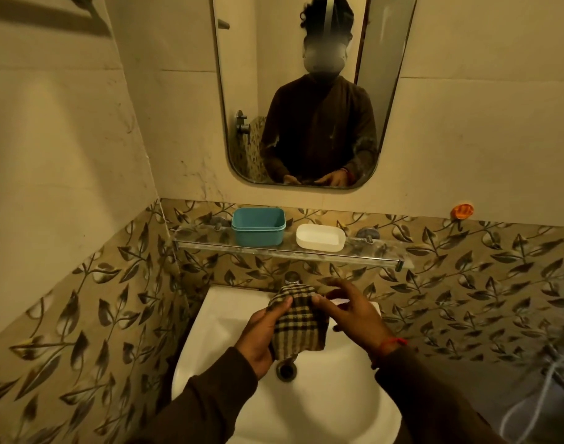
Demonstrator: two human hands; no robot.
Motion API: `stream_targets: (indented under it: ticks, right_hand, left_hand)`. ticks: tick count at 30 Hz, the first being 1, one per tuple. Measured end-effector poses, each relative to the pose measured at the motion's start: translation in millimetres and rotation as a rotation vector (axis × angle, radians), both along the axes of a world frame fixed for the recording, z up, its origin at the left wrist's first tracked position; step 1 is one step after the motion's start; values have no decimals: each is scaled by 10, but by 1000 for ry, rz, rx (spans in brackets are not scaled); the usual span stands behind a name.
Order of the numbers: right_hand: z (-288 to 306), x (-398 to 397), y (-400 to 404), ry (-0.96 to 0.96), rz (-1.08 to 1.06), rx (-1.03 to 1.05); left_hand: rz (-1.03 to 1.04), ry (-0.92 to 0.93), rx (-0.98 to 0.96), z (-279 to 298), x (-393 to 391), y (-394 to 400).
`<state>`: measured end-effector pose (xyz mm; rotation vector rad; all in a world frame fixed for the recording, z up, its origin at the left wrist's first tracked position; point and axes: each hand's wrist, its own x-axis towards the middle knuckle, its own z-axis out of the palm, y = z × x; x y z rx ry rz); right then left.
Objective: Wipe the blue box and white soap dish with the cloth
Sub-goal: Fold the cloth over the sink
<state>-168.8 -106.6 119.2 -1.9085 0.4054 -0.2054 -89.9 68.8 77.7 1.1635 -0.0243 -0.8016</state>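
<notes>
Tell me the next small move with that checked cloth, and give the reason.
Probably lift the brown-and-cream checked cloth to the open blue plastic box on the glass wall shelf. Both the left hand and right hand hold the cloth over the white ceramic sink, and neither the box nor the white oval soap dish is being touched.

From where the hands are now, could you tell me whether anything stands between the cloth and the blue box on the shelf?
Nothing visible blocks the way. The cloth, held by the left hand and right hand over the sink, sits below the glass shelf; only the shelf's front rail lies ahead of the blue box.
</notes>
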Motion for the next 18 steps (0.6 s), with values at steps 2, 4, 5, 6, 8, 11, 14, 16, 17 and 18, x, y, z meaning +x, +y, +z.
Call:
stream_targets:
  ticks: [2,4,5,6,8,11,14,16,17,18]
  right_hand:
    - [-75,22,49,107,137,363]
    - [-148,52,80,150,213,497]
    - [-175,70,92,155,224,525]
    - [-202,97,95,156,215,548]
    - [-274,180,105,158,164,594]
    - [-408,343,180,181,43,645]
    - [-570,579,341,250,-18,677]
    - [-677,731,477,275,-17,749]
    - [-732,822,556,277,-8,796]
    - [-778,903,623,270,-2,840]
  left_hand:
    - [-44,4,-14,-45,-4,24]
    - [-72,-21,-10,-87,4,64]
    - [-66,-48,6,-98,10,77]
    - [-47,-96,47,-88,18,83]
    - [9,-246,221,-95,81,121]
    - [121,-317,463,-206,227,322]
    - [166,-154,466,-423,307,651]
    - [146,-136,441,-573,314,790]
    - [132,-115,404,-649,334,823]
    - [120,-86,361,-707,354,810]
